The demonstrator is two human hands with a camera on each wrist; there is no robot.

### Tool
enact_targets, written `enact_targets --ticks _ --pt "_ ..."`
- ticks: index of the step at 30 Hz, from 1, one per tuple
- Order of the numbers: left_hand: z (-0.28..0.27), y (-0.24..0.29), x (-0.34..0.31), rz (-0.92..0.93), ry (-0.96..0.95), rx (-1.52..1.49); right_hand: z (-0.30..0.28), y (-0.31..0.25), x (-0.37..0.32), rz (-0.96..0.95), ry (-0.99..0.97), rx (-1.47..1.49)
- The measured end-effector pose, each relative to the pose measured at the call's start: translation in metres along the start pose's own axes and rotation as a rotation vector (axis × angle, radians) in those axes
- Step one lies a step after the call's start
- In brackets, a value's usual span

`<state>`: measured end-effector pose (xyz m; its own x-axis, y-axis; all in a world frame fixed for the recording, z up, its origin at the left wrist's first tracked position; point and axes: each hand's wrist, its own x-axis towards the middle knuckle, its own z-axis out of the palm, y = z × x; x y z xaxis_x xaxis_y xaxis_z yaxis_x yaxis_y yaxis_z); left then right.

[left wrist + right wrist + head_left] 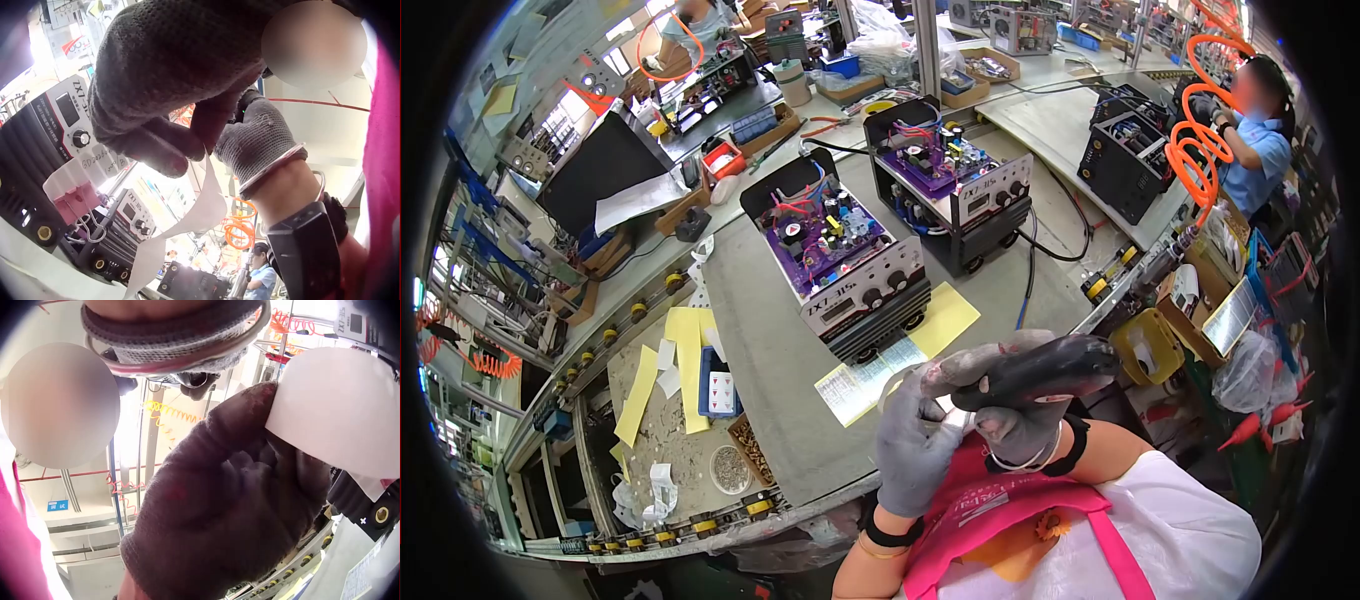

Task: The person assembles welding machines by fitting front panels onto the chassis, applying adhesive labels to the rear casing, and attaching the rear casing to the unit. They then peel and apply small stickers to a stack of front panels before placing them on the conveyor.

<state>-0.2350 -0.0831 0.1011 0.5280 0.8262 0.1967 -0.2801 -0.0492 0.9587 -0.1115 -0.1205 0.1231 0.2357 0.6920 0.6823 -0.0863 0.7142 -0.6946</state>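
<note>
In the head view my gloved left hand (915,450) is raised in front of the chest. It pinches a white paper strip (197,203), which hangs in a curve from the fingertips in the left wrist view. The same strip (337,412) bends broadly past that hand's fingertips in the right wrist view. Close beside it, my gloved right hand (1015,425) grips a smooth black elongated object (1050,372) with a rounded end; its kind I cannot tell. Beyond the hands stand two welding machines, one nearer (840,260) and one farther (950,185), with purple circuit boards exposed.
Yellow sheets and a written slip (870,380) lie under the nearer machine. A blue box (720,385) and a tray of small parts (750,450) are on the left. Orange coiled hoses (1200,150) hang at the right, near another person (1255,150). Rollers (705,527) edge the bench.
</note>
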Motion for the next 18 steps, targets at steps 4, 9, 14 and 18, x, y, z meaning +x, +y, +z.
enact_targets --ticks 4,9,14,18 --pt "-0.001 -0.005 -0.001 -0.021 0.005 -0.007 -0.004 0.003 0.007 -0.032 -0.092 0.051" --pt "-0.003 -0.008 -0.002 -0.025 -0.006 0.021 -0.001 0.003 0.006 -0.036 -0.049 0.095" --pt "0.003 -0.003 -0.003 -0.018 0.008 0.105 0.003 0.005 0.008 -0.012 0.008 0.159" --pt "0.005 0.005 -0.001 0.042 -0.021 0.206 -0.003 0.009 0.011 -0.035 -0.058 0.139"
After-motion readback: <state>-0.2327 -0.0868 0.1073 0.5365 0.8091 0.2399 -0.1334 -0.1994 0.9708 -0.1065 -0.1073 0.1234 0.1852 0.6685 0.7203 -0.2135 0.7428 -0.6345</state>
